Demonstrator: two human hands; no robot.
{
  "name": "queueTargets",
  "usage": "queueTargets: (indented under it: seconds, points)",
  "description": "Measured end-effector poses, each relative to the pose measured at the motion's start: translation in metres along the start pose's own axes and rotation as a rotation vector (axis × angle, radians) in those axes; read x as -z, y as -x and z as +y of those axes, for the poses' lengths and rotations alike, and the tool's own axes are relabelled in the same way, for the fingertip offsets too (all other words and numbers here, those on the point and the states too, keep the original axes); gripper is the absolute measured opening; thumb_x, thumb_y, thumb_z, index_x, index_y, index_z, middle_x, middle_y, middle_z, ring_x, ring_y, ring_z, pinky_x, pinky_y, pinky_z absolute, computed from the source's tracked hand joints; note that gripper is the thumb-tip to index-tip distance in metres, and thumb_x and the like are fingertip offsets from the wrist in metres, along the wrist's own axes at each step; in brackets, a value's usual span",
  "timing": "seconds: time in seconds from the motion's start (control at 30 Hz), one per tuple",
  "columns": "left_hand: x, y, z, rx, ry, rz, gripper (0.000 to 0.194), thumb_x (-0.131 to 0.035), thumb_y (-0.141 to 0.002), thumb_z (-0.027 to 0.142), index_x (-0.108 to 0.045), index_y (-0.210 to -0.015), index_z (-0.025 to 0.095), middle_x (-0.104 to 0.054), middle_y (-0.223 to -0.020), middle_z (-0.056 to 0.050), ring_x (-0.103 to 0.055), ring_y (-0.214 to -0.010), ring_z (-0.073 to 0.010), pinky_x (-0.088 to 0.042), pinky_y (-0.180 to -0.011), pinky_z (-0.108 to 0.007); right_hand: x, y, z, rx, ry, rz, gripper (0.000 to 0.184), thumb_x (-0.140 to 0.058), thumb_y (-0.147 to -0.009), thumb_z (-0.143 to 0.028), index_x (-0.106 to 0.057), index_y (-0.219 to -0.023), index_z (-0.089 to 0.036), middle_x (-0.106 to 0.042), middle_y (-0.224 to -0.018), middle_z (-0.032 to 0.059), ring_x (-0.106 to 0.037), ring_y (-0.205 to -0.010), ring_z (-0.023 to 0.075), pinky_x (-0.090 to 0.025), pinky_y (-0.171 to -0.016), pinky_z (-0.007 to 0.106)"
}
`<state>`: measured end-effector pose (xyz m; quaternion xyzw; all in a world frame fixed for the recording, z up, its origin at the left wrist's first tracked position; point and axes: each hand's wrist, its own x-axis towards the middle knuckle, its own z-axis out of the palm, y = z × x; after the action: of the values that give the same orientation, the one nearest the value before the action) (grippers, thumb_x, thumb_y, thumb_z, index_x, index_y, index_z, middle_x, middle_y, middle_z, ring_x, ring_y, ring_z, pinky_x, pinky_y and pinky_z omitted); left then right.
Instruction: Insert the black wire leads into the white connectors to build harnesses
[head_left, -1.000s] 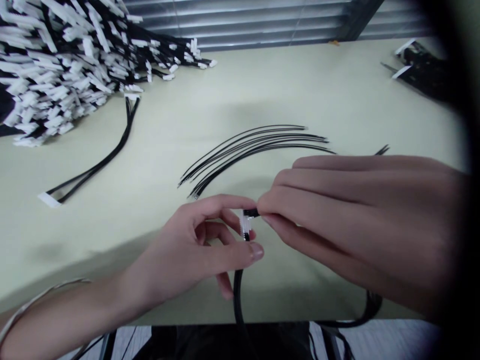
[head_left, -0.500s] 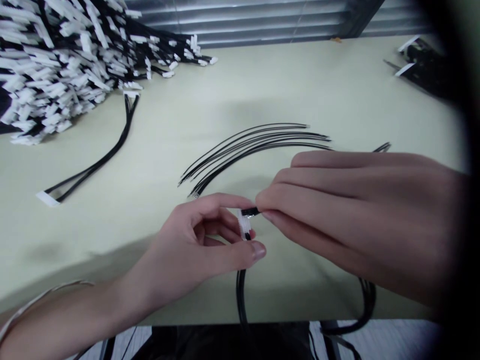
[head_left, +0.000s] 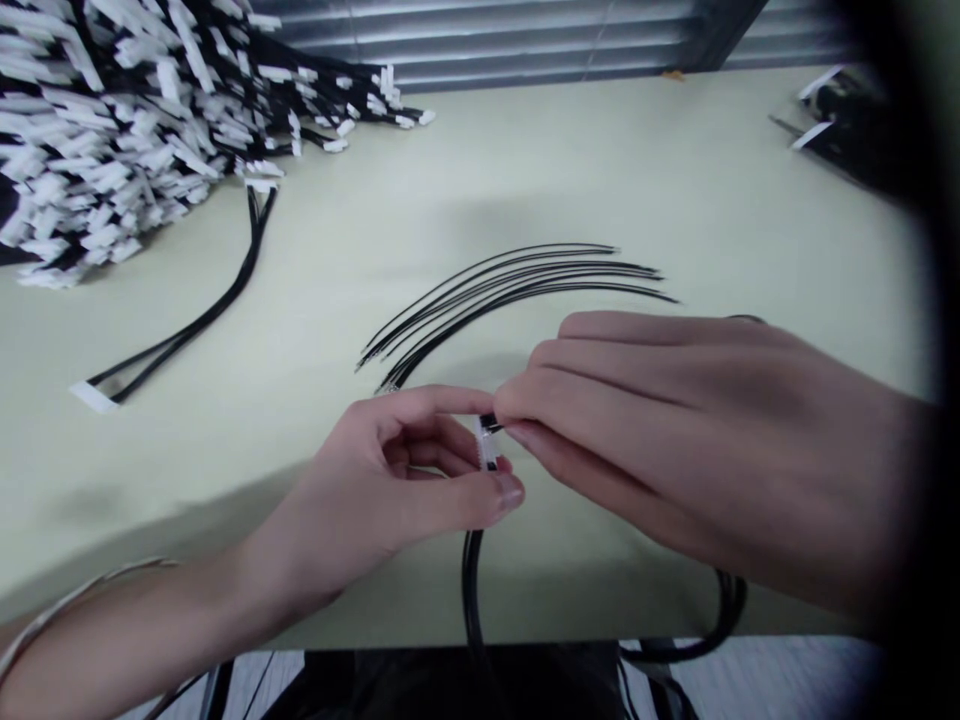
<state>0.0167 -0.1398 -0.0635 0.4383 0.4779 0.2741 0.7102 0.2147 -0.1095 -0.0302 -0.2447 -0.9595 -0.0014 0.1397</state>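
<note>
Between the thumb and fingers of my left hand (head_left: 409, 470) is a small white connector housing (head_left: 486, 450). My right hand (head_left: 660, 420) pinches a thin black wire (head_left: 492, 424) right at the housing's upper end; its tip is partly hidden by the fingers. Black wires (head_left: 471, 580) run down from below my left thumb past the table edge, and a wire loop (head_left: 727, 620) hangs under my right hand. Just behind both hands lies a fanned row of loose black wires (head_left: 495, 280) with bare metal terminals at their ends.
A large heap of black cables with white connectors (head_left: 112, 150) fills the back left. One cable with a white connector at each end (head_left: 217, 310) lies before it. Dark items with white strips (head_left: 847, 130) sit at the back right. Blinds (head_left: 510, 40) border the table's far edge.
My right hand has moved left, bringing the wire against the connector housing, and now nearly touches my left index finger. The left hand has shifted only slightly.
</note>
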Motion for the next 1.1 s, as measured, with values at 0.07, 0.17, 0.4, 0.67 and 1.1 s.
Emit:
queueTargets:
  seconds: [0.07,0.17,0.4,0.67,1.1]
  points:
    - [0.000,0.000,0.000,0.008,0.007,0.004,0.032,-0.075,-0.068,0.020,-0.066,-0.098,0.029,-0.066,-0.079,0.003,-0.062,-0.074,-0.0075,-0.050,-0.068,-0.014,-0.003,-0.002,-0.001,-0.007,-0.027,0.009,0.012,-0.050,-0.079,-0.007,-0.054,-0.083,-0.018,-0.047,-0.073,-0.0013,-0.042,-0.066,0.0128,-0.029,-0.057,0.027]
    - [0.000,0.000,0.001,0.028,0.026,0.009,0.032,-0.076,-0.067,0.020,-0.067,-0.097,0.029,-0.065,-0.076,0.003,-0.062,-0.071,-0.0070,-0.050,-0.066,-0.013,-0.007,-0.005,0.000,0.005,-0.108,0.015,0.011,-0.051,-0.079,-0.007,-0.056,-0.083,-0.016,-0.049,-0.073,-0.0013,-0.043,-0.067,0.0118,-0.031,-0.057,0.026]
    - [0.003,-0.001,0.001,0.000,0.027,0.010,0.032,-0.075,-0.069,0.021,-0.067,-0.099,0.029,-0.061,-0.074,0.004,-0.058,-0.070,-0.0058,-0.049,-0.064,-0.012,-0.009,-0.014,0.007,-0.167,-0.457,0.031,0.008,-0.051,-0.083,-0.015,-0.058,-0.080,-0.017,-0.053,-0.068,-0.0058,-0.044,-0.057,0.0051,-0.033,-0.052,0.020]
    - [0.001,0.000,0.000,-0.008,0.016,0.013,0.033,-0.076,-0.068,0.021,-0.067,-0.098,0.032,-0.062,-0.073,0.004,-0.058,-0.064,-0.0039,-0.050,-0.060,-0.010,-0.005,-0.007,0.008,-0.025,-0.162,0.062,0.011,-0.046,-0.085,-0.016,-0.056,-0.083,-0.021,-0.052,-0.071,-0.0043,-0.045,-0.058,0.0084,-0.031,-0.052,0.024]
    - [-0.001,0.000,0.001,0.014,-0.032,0.079,0.034,-0.076,-0.066,0.025,-0.066,-0.098,0.030,-0.059,-0.076,0.003,-0.060,-0.082,-0.0122,-0.050,-0.074,-0.021,0.005,0.000,-0.002,0.033,0.130,-0.070,0.026,-0.052,-0.067,-0.003,-0.042,-0.082,-0.022,-0.044,-0.078,-0.0032,-0.040,-0.065,0.0115,-0.023,-0.054,0.026]
